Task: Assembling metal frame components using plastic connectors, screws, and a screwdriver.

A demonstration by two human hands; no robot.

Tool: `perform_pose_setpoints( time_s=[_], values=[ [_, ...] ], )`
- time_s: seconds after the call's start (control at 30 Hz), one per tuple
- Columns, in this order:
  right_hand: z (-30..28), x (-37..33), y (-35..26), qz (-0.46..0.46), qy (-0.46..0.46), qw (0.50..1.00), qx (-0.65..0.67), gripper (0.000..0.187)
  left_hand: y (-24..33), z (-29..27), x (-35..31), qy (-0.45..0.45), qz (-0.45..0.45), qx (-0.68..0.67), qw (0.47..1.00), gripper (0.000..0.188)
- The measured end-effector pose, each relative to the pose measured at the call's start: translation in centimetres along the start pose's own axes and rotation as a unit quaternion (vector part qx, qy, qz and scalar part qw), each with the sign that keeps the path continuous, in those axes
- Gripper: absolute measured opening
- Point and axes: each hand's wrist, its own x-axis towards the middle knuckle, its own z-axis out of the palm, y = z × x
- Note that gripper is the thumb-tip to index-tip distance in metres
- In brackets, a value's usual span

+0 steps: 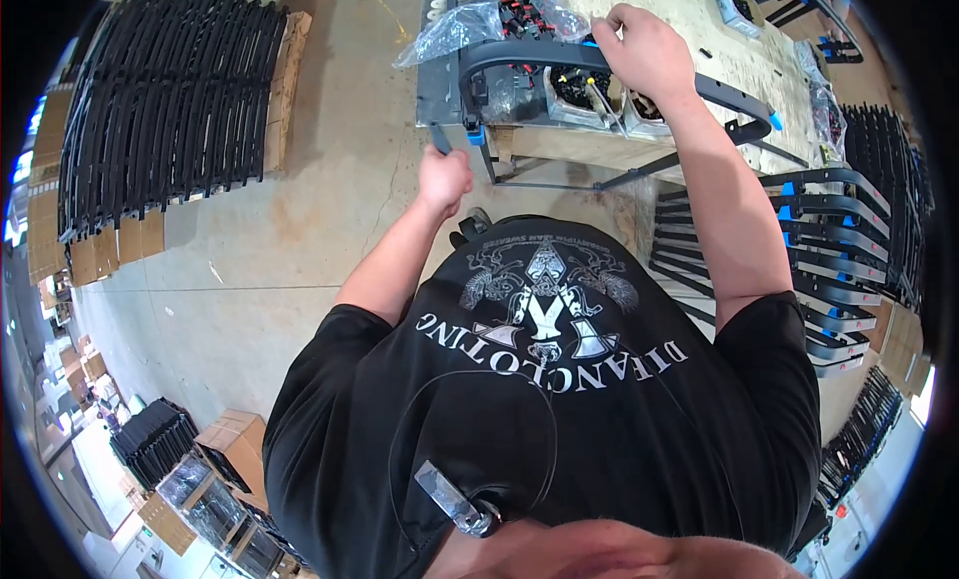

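My left hand [445, 181] is closed around a short, flat dark grey piece [440, 137], whose kind I cannot tell. It is just beside the left corner of a bent black tube frame [529, 53] with blue end pieces, lying across the bench edge. My right hand [649, 54] reaches over the frame's tube with fingers curled; what they hold, if anything, is hidden. Below that hand, a tub of small black parts [577, 109] holds a yellow-tipped tool [596, 91]. Red and black parts [524, 17] lie beside clear plastic wrap [455, 31].
The workbench [764, 64] has a pale, worn top, with another small-parts box [737, 7] at the back. Bent black frames [829, 249] are stacked at my right. To the left stands a tall stack of black metal bars [180, 99]. Cardboard boxes [235, 449] are at lower left.
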Motion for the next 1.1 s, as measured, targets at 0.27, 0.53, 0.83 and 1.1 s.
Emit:
perform_pose_setpoints(
  time_s=[0.27,0.53,0.83,1.1],
  values=[
    [-0.7,-0.1,-1.3,-0.003,0.005,1.000,-0.002,0.040,-1.0,-0.1,-0.4,-0.075,-0.003,0.230,0.970,0.013],
    [0.2,0.3,-0.1,0.001,0.005,1.000,-0.022,0.040,-1.8,-4.9,3.5,0.000,-0.030,-0.059,0.998,0.008],
    [-0.1,0.4,-0.5,0.042,-0.030,0.999,-0.015,0.043,1.1,-2.7,1.5,-0.200,-0.044,0.216,0.955,0.013],
    [0.4,0.4,0.1,0.037,0.004,0.999,-0.019,0.039,1.0,-4.7,7.4,-0.013,-0.017,0.373,0.928,0.049]
  ],
)
